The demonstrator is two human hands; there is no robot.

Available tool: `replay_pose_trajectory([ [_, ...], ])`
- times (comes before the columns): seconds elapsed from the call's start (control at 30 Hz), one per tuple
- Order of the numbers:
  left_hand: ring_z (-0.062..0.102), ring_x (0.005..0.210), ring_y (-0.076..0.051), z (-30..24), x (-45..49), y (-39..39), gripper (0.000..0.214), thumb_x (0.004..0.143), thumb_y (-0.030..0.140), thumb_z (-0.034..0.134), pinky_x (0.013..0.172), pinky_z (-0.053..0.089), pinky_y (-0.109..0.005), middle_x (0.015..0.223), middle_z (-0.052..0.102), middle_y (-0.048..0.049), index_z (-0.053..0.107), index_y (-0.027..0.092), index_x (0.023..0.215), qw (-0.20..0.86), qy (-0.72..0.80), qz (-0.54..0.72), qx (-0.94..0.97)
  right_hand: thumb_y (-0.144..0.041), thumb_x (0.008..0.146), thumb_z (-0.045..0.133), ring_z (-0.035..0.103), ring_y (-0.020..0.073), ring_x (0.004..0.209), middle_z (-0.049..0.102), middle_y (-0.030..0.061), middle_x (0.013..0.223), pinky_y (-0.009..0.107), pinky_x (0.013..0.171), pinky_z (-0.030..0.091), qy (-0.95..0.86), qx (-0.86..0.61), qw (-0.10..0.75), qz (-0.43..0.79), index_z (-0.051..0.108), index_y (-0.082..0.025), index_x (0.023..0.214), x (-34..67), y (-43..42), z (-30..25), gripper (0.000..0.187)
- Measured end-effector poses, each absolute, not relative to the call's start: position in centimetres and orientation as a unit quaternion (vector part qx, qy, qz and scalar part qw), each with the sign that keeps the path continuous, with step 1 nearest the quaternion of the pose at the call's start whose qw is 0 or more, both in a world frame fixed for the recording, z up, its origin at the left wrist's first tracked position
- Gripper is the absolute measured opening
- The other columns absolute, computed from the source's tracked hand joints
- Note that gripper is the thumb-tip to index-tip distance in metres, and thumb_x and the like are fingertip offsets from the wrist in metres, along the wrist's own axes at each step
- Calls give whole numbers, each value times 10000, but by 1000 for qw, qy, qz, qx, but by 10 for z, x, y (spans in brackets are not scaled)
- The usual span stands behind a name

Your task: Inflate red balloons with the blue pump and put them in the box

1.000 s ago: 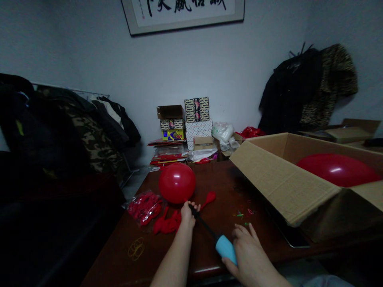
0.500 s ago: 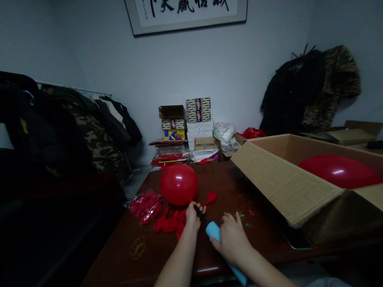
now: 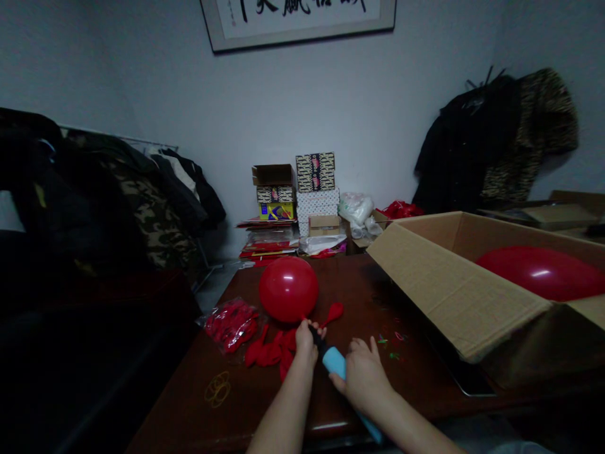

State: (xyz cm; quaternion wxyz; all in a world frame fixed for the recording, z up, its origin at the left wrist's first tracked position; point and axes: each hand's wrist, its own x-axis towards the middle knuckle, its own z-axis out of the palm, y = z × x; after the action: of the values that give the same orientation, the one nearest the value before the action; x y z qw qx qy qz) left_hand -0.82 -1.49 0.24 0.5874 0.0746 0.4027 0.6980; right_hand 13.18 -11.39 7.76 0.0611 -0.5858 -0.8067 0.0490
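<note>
Right hand (image 3: 366, 375): closed round the blue pump (image 3: 334, 363), whose barrel is partly covered.
Left hand (image 3: 308, 338): fingers curled round the pump's black end; the join with the balloon is hidden.
Rubber bands (image 3: 218, 389): laid on the table (image 3: 350, 284), left.
Limp balloons (image 3: 265, 353): heaped beside the bagged balloons (image 3: 231, 325).
Inflated balloon (image 3: 288, 289): held just beyond the left hand.
Cardboard box (image 3: 458, 284): table's right side blocked; large balloon (image 3: 541, 271) contained.
Stacked boxes (image 3: 317, 211): piled beyond the table.

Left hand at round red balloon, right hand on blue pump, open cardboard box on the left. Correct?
No: the cardboard box is on the right in the head view. Left hand at round red balloon, right hand on blue pump: yes.
</note>
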Motion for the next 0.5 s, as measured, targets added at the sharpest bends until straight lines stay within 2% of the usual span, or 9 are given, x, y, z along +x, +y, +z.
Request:
replay_pose_trajectory([
  [0.23,418,374,-82,5,-25,-2,196,839,211,421,603,506,-346,485,437,49,382,192,648,575,416,700,73,-502,767,437,401,308,1158,584,174,1075,471,1053,8,-817,-570,67,59,665,-106,914,178,-153,78,480],
  [0.5,423,392,-80,4,-17,-8,189,824,180,422,641,511,-363,499,434,49,384,191,640,589,404,698,58,-493,743,483,392,291,1172,583,143,1076,450,1061,-7,-815,-565,93,85,662,-132,893,193,-164,89,430],
])
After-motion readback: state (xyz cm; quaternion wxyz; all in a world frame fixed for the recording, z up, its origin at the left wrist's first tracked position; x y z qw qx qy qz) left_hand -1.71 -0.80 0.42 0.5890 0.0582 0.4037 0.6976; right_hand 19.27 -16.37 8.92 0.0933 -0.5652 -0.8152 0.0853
